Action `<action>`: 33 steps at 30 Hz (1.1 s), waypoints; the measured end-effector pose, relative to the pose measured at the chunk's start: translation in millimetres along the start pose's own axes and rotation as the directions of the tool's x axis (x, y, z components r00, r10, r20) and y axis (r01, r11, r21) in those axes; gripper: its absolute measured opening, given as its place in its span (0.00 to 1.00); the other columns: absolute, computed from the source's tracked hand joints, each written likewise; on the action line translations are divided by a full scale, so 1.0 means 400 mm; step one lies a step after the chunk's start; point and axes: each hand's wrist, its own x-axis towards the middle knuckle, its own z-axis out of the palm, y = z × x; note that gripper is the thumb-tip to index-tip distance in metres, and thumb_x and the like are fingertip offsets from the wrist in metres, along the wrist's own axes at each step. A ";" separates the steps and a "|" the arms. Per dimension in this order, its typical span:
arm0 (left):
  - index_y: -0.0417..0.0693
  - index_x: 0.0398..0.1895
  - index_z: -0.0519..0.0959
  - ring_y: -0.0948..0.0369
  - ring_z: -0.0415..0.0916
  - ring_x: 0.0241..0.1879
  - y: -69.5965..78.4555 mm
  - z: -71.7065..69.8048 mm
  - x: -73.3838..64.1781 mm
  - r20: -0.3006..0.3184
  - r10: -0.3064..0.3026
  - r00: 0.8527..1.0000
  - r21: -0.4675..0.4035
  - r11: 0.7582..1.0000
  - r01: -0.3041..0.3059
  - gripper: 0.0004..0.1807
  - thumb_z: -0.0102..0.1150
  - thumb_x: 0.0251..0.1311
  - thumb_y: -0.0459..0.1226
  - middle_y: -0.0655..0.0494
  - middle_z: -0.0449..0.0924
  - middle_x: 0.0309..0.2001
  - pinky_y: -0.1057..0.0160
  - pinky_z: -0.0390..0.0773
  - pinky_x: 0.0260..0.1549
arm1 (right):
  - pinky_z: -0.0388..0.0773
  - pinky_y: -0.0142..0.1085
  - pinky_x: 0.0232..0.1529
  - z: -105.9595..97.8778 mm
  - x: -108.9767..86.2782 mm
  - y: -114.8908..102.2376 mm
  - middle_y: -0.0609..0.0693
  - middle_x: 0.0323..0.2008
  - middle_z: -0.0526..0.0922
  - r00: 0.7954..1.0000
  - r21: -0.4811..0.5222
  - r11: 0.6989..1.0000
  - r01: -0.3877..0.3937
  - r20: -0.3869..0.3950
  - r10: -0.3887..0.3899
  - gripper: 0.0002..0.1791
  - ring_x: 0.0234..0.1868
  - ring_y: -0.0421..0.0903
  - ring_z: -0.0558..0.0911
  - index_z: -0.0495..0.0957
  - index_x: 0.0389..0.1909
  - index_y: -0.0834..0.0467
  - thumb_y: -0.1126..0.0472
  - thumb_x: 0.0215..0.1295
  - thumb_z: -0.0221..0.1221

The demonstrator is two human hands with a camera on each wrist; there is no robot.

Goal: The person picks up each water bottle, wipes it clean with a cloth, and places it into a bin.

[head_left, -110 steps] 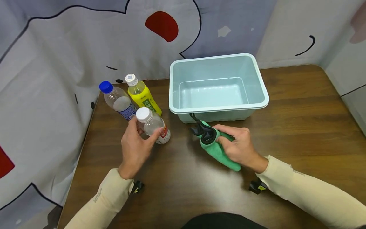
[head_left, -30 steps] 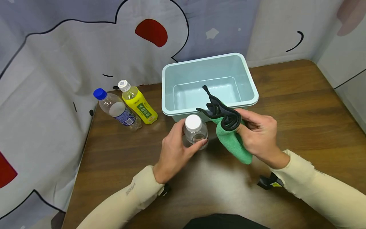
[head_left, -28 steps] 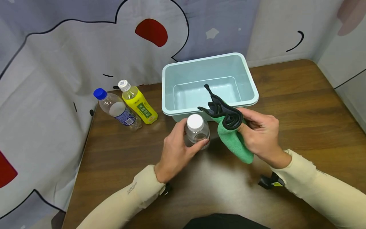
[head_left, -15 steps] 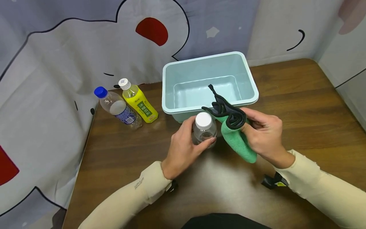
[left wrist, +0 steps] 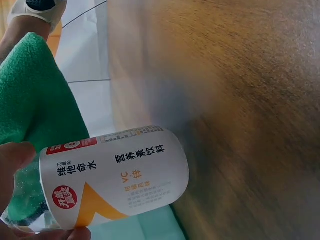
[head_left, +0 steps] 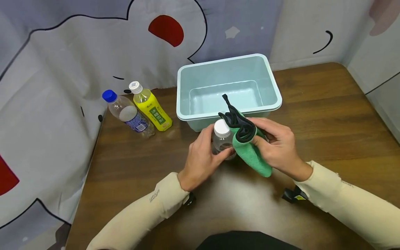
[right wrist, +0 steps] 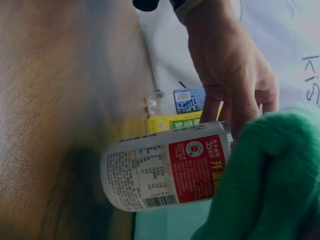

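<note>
My left hand (head_left: 200,158) grips a clear drink bottle (head_left: 222,129) with a white cap, thumb and fingers round its upper body. In the left wrist view its white label (left wrist: 115,175) with red and orange print shows, and its base is close over the wood. My right hand (head_left: 279,147) pinches a folded green cloth (head_left: 250,156) with black trim and a black loop. The cloth overlaps the bottle's right side in the head view. In the right wrist view the cloth (right wrist: 265,180) covers part of the bottle's neck end, and the right fingers are hidden.
Behind both hands, a pale blue-green plastic tub (head_left: 181,107) stands at the table's back. Left of it are a yellow-labelled bottle (head_left: 154,111) and a blue-capped bottle (head_left: 129,114). A printed curtain (head_left: 68,69) borders the wooden table (head_left: 328,114).
The white-capped bottle has moved right, away from the other bottles, to in front of the tub. The cloth has been raised, and in the last half second has shifted left against the bottle.
</note>
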 end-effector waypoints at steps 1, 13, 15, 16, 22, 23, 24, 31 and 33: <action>0.36 0.67 0.70 0.51 0.84 0.51 -0.002 0.001 -0.001 0.003 0.001 1.000 0.004 1.000 -0.001 0.40 0.79 0.57 0.44 0.42 0.82 0.56 0.51 0.87 0.50 | 0.84 0.28 0.55 0.002 0.000 0.003 0.46 0.51 0.89 1.000 -0.006 1.000 0.005 0.020 -0.005 0.17 0.51 0.40 0.88 0.83 0.50 0.77 0.71 0.62 0.70; 0.37 0.68 0.69 0.51 0.84 0.50 -0.005 0.003 0.009 0.028 0.019 0.999 0.025 0.999 -0.020 0.36 0.74 0.61 0.41 0.42 0.81 0.55 0.49 0.87 0.48 | 0.73 0.29 0.69 0.003 -0.001 0.009 0.63 0.62 0.80 0.980 -0.202 0.978 -0.046 0.180 0.083 0.31 0.66 0.40 0.77 0.79 0.63 0.66 0.75 0.55 0.72; 0.37 0.68 0.69 0.51 0.84 0.50 -0.005 0.005 0.005 0.034 0.025 0.999 0.029 0.999 -0.026 0.35 0.73 0.60 0.38 0.42 0.82 0.55 0.49 0.87 0.49 | 0.71 0.28 0.71 0.006 -0.008 0.010 0.64 0.64 0.79 0.978 -0.237 0.971 -0.041 0.190 0.088 0.36 0.68 0.39 0.76 0.78 0.65 0.65 0.78 0.51 0.73; 0.37 0.68 0.69 0.50 0.84 0.51 -0.004 0.006 0.002 0.036 0.029 0.999 0.031 0.999 -0.031 0.35 0.73 0.59 0.37 0.42 0.82 0.55 0.49 0.87 0.50 | 0.70 0.28 0.72 0.008 -0.012 0.010 0.65 0.65 0.79 0.977 -0.253 0.967 -0.036 0.193 0.087 0.38 0.69 0.38 0.75 0.77 0.66 0.65 0.79 0.49 0.73; 0.36 0.63 0.72 0.50 0.86 0.49 -0.007 0.008 0.004 0.026 0.069 0.997 0.048 0.996 -0.070 0.33 0.73 0.53 0.32 0.43 0.83 0.52 0.49 0.88 0.49 | 0.67 0.26 0.74 0.017 -0.017 0.018 0.62 0.69 0.78 0.973 -0.311 0.949 -0.048 0.201 0.116 0.44 0.72 0.36 0.74 0.72 0.72 0.62 0.75 0.50 0.74; 0.36 0.63 0.72 0.50 0.86 0.49 -0.007 0.008 0.005 0.026 0.072 0.997 0.048 0.996 -0.073 0.33 0.74 0.53 0.32 0.43 0.83 0.52 0.49 0.88 0.49 | 0.67 0.25 0.74 0.018 -0.016 0.018 0.61 0.69 0.77 0.971 -0.318 0.946 -0.055 0.205 0.126 0.45 0.72 0.37 0.74 0.71 0.73 0.61 0.75 0.51 0.74; 0.36 0.62 0.72 0.50 0.86 0.49 -0.008 0.008 0.006 0.028 0.072 0.997 0.048 0.996 -0.074 0.33 0.74 0.53 0.33 0.43 0.83 0.51 0.49 0.88 0.48 | 0.67 0.24 0.73 0.018 -0.015 0.018 0.61 0.70 0.77 0.968 -0.329 0.943 -0.059 0.211 0.134 0.45 0.72 0.38 0.75 0.70 0.74 0.60 0.74 0.52 0.74; 0.37 0.62 0.71 0.49 0.87 0.46 -0.010 0.010 0.001 0.041 0.050 0.998 0.029 0.998 -0.051 0.33 0.73 0.53 0.33 0.44 0.85 0.52 0.48 0.88 0.45 | 0.68 0.19 0.68 0.016 -0.009 0.025 0.60 0.67 0.81 0.964 -0.404 0.915 -0.018 0.236 0.124 0.45 0.64 0.54 0.83 0.72 0.73 0.61 0.72 0.50 0.75; 0.37 0.62 0.71 0.49 0.87 0.45 -0.010 0.010 0.002 0.040 0.048 0.998 0.031 0.998 -0.049 0.33 0.73 0.52 0.33 0.44 0.85 0.51 0.48 0.88 0.43 | 0.69 0.18 0.67 0.014 -0.004 0.026 0.60 0.65 0.82 0.966 -0.418 0.908 0.006 0.238 0.103 0.44 0.61 0.56 0.85 0.74 0.71 0.61 0.72 0.49 0.75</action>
